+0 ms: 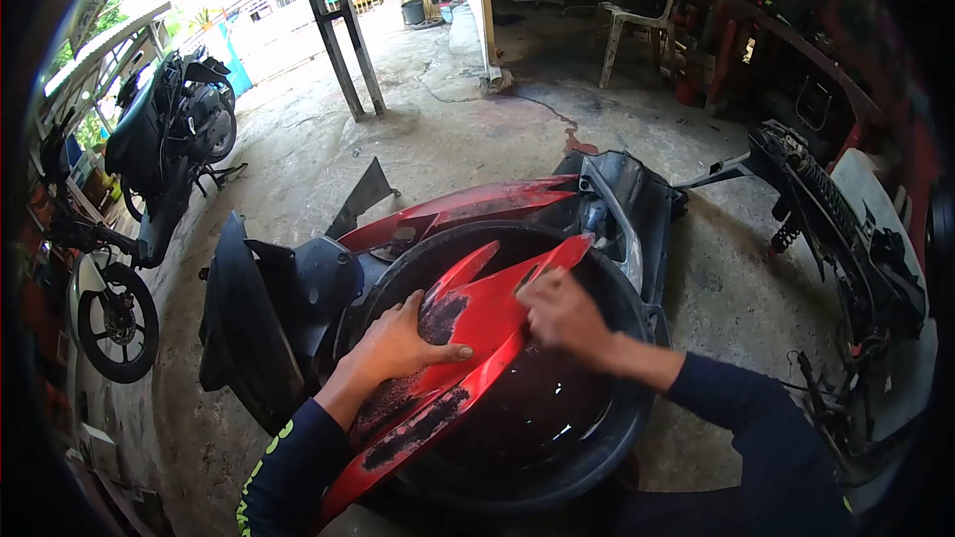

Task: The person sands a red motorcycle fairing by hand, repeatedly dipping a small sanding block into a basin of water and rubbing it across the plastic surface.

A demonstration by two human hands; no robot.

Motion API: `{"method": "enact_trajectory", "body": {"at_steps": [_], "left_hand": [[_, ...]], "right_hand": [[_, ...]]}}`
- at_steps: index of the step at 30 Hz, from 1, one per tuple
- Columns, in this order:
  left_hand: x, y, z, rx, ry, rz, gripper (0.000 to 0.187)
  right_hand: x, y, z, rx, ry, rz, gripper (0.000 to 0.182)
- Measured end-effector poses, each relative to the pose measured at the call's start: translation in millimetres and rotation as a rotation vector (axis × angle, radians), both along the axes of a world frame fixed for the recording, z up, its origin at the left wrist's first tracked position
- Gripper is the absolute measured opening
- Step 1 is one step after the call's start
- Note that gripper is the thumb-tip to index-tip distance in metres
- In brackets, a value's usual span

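A red plastic fairing panel [487,313] with dark, worn patches lies slanted over a round black basin [627,438]. Dark liquid with bright reflections shows inside the basin. My left hand [398,343] grips the panel's left side, its thumb lying across the red surface. On the panel's upper right part, my right hand [567,313] is closed, slightly blurred, around something I cannot make out. Behind the basin rests another red panel [468,207], touching dark plastic parts.
Black fairing pieces [254,318] lie left of the basin, and a grey-black part [637,209] behind it. A motorcycle [149,159] stands at the left, a stripped frame [836,239] at the right. A metal post [338,30] and a chair [647,20] are farther back.
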State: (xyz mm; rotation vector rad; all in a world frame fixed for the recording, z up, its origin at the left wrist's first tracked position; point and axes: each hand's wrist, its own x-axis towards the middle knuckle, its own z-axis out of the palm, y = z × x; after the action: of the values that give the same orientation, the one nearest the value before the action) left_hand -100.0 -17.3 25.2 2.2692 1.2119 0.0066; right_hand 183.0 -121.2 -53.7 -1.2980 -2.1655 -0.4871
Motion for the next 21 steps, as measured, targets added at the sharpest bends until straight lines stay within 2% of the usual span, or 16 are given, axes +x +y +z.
{"method": "enact_trajectory", "body": {"at_steps": [1, 4, 5, 6, 9, 10, 12, 14, 16, 17, 18, 20, 21], "left_hand": [[-0.4, -1.6, -0.2, 0.008, 0.02, -0.003, 0.144], [-0.5, -1.9, -2.2, 0.011, 0.031, -0.003, 0.143], [-1.2, -1.2, -2.2, 0.008, 0.015, 0.006, 0.143], [-1.0, -1.8, -2.0, 0.007, 0.017, 0.005, 0.143], [1.7, 1.2, -2.6, -0.032, 0.032, 0.001, 0.143], [1.6, 2.4, -4.2, 0.006, 0.014, 0.001, 0.143], [-1.8, -1.3, -5.7, 0.035, 0.014, -0.002, 0.143], [1.4, -0.9, -0.2, -0.019, 0.002, 0.009, 0.143], [-0.4, 2.5, -2.6, -0.009, 0.008, 0.0, 0.142], [-1.2, 1.7, -4.6, 0.005, 0.012, -0.005, 0.141], [-0.3, 2.1, -6.2, 0.02, 0.015, -0.013, 0.14], [0.2, -0.7, -4.1, 0.047, -0.002, -0.013, 0.14], [1.1, -0.4, -2.6, 0.028, 0.002, -0.006, 0.14]], "right_hand": [[-21.0, -11.2, 10.2, 0.022, 0.159, 0.06, 0.021], [27.6, 11.2, -0.3, 0.0, 0.005, -0.045, 0.024], [41.2, 19.2, -7.0, 0.011, 0.041, -0.148, 0.023], [34.1, 14.7, -7.3, 0.01, 0.043, -0.149, 0.023], [-20.5, -10.4, 14.0, 0.045, 0.15, 0.075, 0.018], [-9.0, -5.3, 11.7, 0.044, 0.151, 0.073, 0.018], [29.0, 13.6, -1.7, -0.01, 0.024, -0.037, 0.015], [36.6, 19.6, -9.2, 0.063, -0.003, -0.122, 0.011], [3.4, 2.4, -6.2, -0.017, 0.092, -0.006, 0.015], [-18.4, -14.0, 8.8, 0.028, 0.189, 0.027, 0.02], [-8.6, -11.1, 8.5, 0.028, 0.19, 0.02, 0.02], [25.6, 1.6, 0.4, -0.127, 0.182, -0.092, 0.029], [35.0, 13.9, 1.9, -0.123, 0.228, -0.197, 0.03]]}}
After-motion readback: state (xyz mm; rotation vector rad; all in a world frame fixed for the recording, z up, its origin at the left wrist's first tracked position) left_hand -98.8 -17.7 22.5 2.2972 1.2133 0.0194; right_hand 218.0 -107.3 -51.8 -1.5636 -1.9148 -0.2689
